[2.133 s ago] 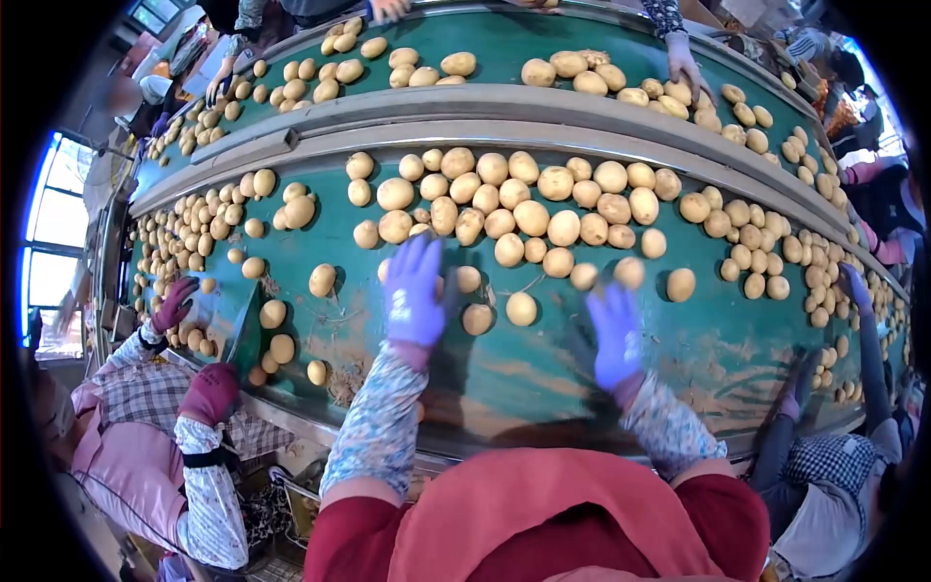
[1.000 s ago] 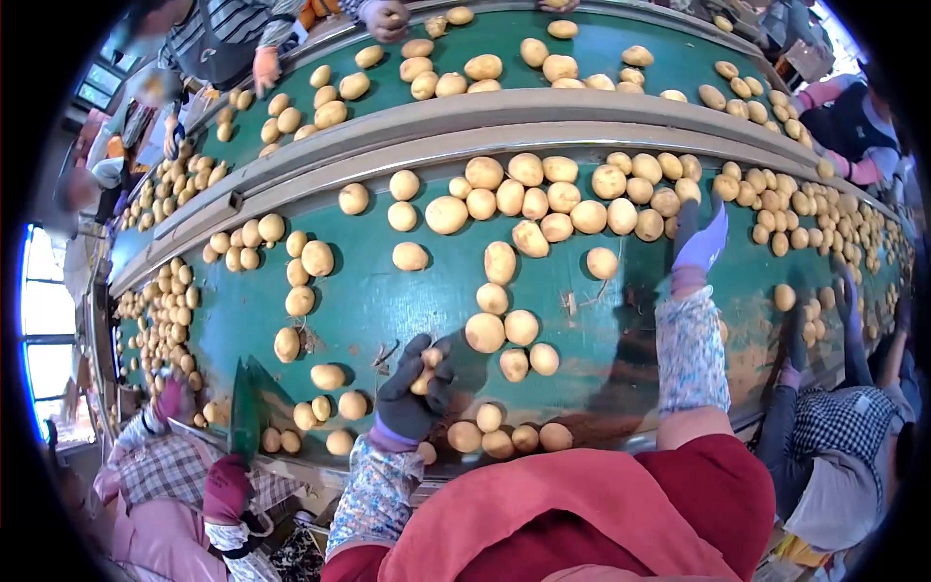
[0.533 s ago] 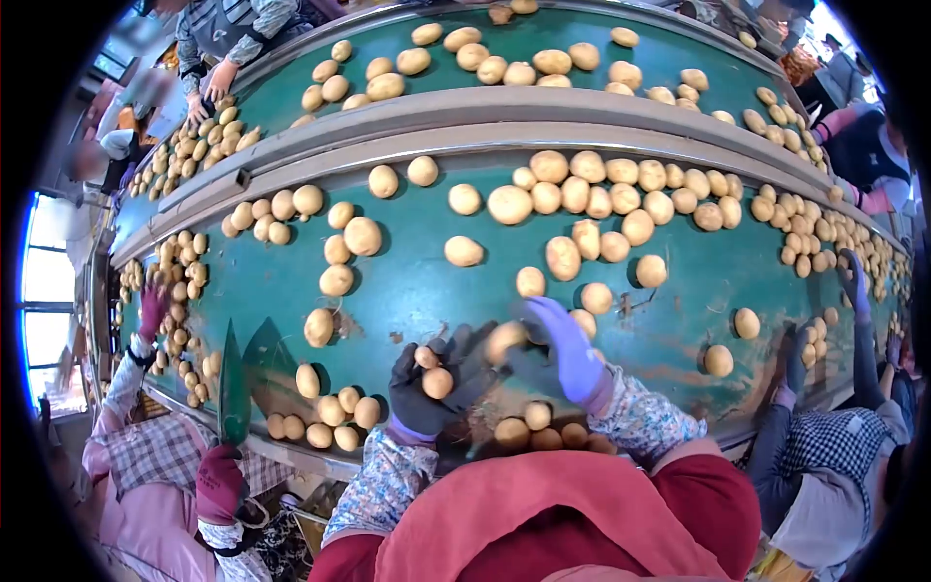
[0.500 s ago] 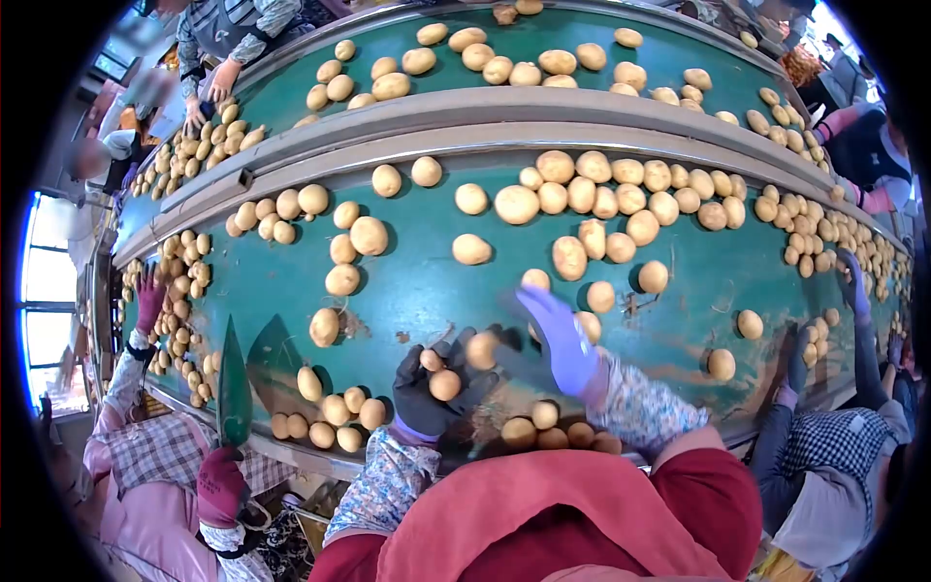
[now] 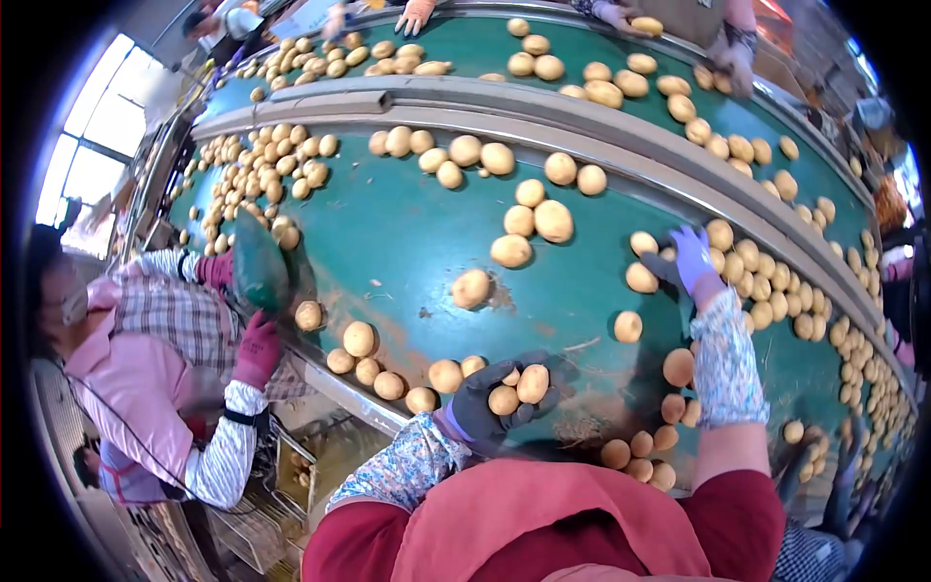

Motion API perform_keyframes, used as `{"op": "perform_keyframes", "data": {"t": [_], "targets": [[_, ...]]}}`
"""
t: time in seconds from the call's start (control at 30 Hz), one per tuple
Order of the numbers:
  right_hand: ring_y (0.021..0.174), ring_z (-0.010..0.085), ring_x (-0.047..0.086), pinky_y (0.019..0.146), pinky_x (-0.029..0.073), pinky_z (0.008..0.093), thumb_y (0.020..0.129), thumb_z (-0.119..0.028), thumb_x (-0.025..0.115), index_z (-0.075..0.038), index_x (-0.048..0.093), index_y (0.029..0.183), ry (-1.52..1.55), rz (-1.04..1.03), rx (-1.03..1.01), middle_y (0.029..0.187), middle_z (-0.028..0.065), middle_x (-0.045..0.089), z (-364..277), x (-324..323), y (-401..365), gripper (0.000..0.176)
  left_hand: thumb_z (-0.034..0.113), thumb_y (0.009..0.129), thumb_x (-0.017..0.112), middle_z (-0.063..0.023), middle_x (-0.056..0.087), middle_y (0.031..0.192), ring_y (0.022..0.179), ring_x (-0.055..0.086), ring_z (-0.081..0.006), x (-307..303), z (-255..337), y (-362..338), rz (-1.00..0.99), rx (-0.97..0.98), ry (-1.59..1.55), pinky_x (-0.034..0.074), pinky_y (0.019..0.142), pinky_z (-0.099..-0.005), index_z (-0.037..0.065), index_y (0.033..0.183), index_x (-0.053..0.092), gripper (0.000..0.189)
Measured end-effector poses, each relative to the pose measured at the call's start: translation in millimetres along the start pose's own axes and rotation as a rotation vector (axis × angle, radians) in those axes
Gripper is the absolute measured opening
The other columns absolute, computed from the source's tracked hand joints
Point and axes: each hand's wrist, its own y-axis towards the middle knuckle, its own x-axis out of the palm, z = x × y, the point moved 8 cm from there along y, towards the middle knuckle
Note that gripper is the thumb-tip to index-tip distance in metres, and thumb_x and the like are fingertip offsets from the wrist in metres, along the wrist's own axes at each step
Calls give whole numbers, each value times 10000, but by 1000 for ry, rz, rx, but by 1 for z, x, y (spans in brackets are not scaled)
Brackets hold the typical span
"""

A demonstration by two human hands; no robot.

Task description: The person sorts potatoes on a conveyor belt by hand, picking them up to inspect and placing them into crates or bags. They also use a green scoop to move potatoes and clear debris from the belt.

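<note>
In the lower middle, my left hand [image 5: 475, 403], in a dark glove with a purple cuff, cups a few small potatoes [image 5: 532, 383] above the near side of the green conveyor belt [image 5: 407, 262]. My right hand [image 5: 687, 260], gloved in purple with a dark palm side, is stretched out toward the belt's far side. Its fingers are apart, right beside a potato [image 5: 641, 277] and the long row of potatoes [image 5: 761, 286] along the divider. By my right forearm lies a group of potatoes [image 5: 673, 408] at the near edge.
A metal divider [image 5: 543, 131] separates this belt from a second belt [image 5: 465, 48], where other people's gloved hands [image 5: 417, 15] work. At left, a person in a checked apron [image 5: 184, 335] handles a dark green sheet-like object [image 5: 260, 267]. Potatoes [image 5: 359, 339] lie along the near rail.
My view has turned, shifting the scene. My right hand has moved away from my left, out to the far-side potatoes. The left still cups potatoes. The person at left now has the green object raised.
</note>
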Motion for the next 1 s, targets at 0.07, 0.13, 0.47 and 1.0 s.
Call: {"op": "perform_keyframes", "data": {"t": [0.07,0.13,0.47,1.0], "targets": [[1199,413,556,1059,442,449,753,-416,790,-78,704,1106,134,73,189,1304,202,587,13,-31,-13,496,253,992,501,-166,569,1366,1214,578,-304,-5,7,-5,0,-25,-30,502,997,-405,4,1342,547,432],[1013,414,618,880,515,445,727,-366,817,-50,685,987,226,195,308,1178,208,603,27,-34,-13,429,286,1004,495,-167,570,1370,1191,587,-287,-2,19,-13,-45,-38,-83,534,929,-365,31,1352,546,435],[821,180,525,752,466,322,855,-37,665,-42,591,1033,808,203,34,919,64,525,-173,-11,-70,193,422,1029,436,-238,359,1533,1469,254,-438,-24,88,-36,-167,91,-573,203,1221,-577,5,1479,373,617],[1276,252,552,1080,438,377,801,-56,809,16,424,1471,989,327,-675,1406,179,552,-483,-236,66,776,236,1073,375,-195,467,1384,1251,502,-314,-115,130,-84,-738,448,-177,426,1046,-478,-29,1359,397,391]]}}
